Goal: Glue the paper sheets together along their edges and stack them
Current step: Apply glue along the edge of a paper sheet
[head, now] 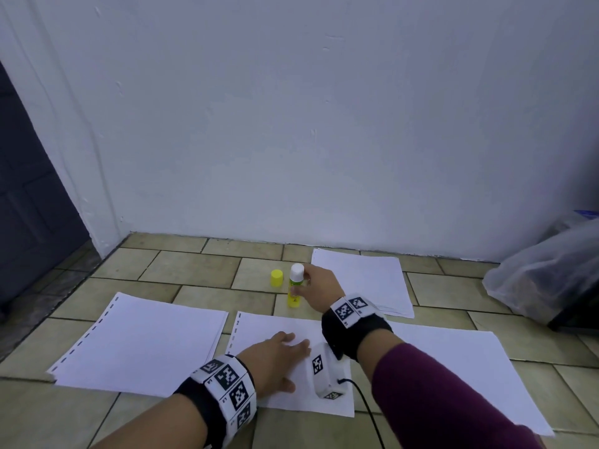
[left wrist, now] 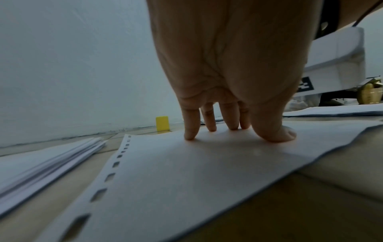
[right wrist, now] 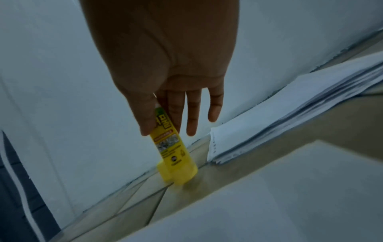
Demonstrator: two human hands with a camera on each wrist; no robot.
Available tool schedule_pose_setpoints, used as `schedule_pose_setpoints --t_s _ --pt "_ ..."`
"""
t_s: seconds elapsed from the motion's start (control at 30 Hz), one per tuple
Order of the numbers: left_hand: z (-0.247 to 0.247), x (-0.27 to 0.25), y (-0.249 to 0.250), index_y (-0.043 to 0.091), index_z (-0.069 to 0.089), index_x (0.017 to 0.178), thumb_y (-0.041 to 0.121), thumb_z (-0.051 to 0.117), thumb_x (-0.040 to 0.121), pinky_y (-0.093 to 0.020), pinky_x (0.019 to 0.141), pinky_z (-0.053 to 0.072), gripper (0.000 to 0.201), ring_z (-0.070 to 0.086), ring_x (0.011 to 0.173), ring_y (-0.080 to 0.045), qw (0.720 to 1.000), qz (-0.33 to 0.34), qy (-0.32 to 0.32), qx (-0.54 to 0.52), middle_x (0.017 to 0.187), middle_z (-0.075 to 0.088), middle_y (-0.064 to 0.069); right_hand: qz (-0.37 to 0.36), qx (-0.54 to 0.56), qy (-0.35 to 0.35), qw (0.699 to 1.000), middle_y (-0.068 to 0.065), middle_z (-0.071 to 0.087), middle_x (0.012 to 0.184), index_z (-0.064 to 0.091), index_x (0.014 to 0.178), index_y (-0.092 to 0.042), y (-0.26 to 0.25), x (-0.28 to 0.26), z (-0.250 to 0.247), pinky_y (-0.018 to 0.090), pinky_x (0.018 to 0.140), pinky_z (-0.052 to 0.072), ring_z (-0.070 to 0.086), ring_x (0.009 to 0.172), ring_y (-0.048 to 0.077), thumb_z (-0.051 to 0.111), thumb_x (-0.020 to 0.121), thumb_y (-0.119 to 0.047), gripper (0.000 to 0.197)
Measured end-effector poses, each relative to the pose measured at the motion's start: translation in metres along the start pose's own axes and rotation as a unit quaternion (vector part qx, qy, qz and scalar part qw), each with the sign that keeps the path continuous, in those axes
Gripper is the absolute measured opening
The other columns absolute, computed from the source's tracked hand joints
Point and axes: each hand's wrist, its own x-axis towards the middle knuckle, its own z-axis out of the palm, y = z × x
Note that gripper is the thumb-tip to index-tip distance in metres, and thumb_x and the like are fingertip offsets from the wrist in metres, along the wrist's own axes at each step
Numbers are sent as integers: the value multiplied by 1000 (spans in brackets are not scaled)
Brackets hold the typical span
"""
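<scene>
Glue-fetching step. The right hand (head: 319, 288) reaches across the tiled floor (head: 201, 270) to the upright yellow glue stick with its white tip exposed (head: 295, 291), which stands on a tile between the central white punched-edge paper sheet (head: 278, 322) and the far stack of white sheets by the wall (head: 366, 273). Its small yellow cap (head: 276, 278) stands apart, just to the left. In the right wrist view the thumb and first fingers (right wrist: 175, 113) close lightly on the stick's barrel, while the remaining fingers hang straight; the base of the stick appears to rest on the floor. The left hand (head: 275, 359) lies on the central sheet, fingers (left wrist: 191, 126) extended and tips pressing the paper flat, gripping nothing. A second stack of punched white sheets (head: 142, 341) lies to the left, and a broad white sheet (head: 453, 367) to the right. By judgement, the next move calls for lifting the stick and drawing its tip along the edge of the pinned sheet, the left hand steadying the paper against sliding.
</scene>
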Motion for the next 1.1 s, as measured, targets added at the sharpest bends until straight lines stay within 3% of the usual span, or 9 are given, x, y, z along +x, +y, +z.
schedule_pose_setpoints --t_s 0.1,0.27,0.4,0.5,0.6,0.7,0.8,0.97,1.1 --pt "-4 -3 -2 23 12 154 34 51 97 -38 113 28 70 9 146 -16 999 34 11 28 161 9 5 -5 15 -34 999 -6 48 76 47 99 -17 4 -8 -20 19 56 35 50 73 17 59 91 -24 16" --pt "-10 3 8 16 33 144 51 53 91 -43 96 42 67 35 128 -26 994 21 31 106 149 32 -3 64 35 -57 996 -3 58 82 61 100 -22 24 -29 -68 18 44 42 58 51 12 78 75 -29 31" --pt "-11 10 18 8 39 135 54 54 89 -44 91 44 67 37 122 -27 992 -3 46 116 133 39 -10 68 38 17 997 -1 58 89 62 89 -19 40 -37 -81 16 48 34 51 64 6 88 62 -24 38" --pt "-7 13 15 6 35 139 48 54 92 -45 102 40 66 28 133 -25 995 7 47 86 146 28 -9 70 19 -7 997 1 51 95 53 91 -16 42 -40 -74 15 43 38 48 64 10 77 74 -15 30" --pt "-6 12 4 6 30 144 41 47 96 -41 111 29 61 24 139 -24 997 15 43 59 155 20 -8 50 -1 -8 999 3 52 98 52 93 -17 39 -40 -66 23 58 48 53 75 17 71 77 -9 26" --pt "-12 9 -2 9 28 147 35 48 95 -38 114 27 61 23 141 -24 997 21 41 63 157 19 -7 29 -16 14 999 5 56 98 55 95 -17 34 -39 -58 21 61 45 53 83 18 72 77 -9 26" --pt "-19 7 -2 12 21 150 35 60 90 -39 115 24 76 19 144 -25 996 24 15 85 160 10 -6 11 -68 7 998 10 59 106 57 107 -13 27 -37 -46 22 61 39 51 86 18 68 81 -11 29" --pt "-22 9 -2 13 20 151 36 67 86 -40 115 26 83 20 142 -26 995 24 2 95 160 10 -5 -14 -115 -8 993 15 61 110 54 116 -9 20 -33 -33 26 71 43 57 99 28 62 85 -9 32" --pt "-21 11 -4 14 19 151 37 67 86 -41 115 26 84 20 142 -26 995 23 -3 96 160 10 -5 -29 -144 -40 988 12 61 110 55 115 -12 19 -39 -40 25 65 40 52 89 21 62 87 -10 29"
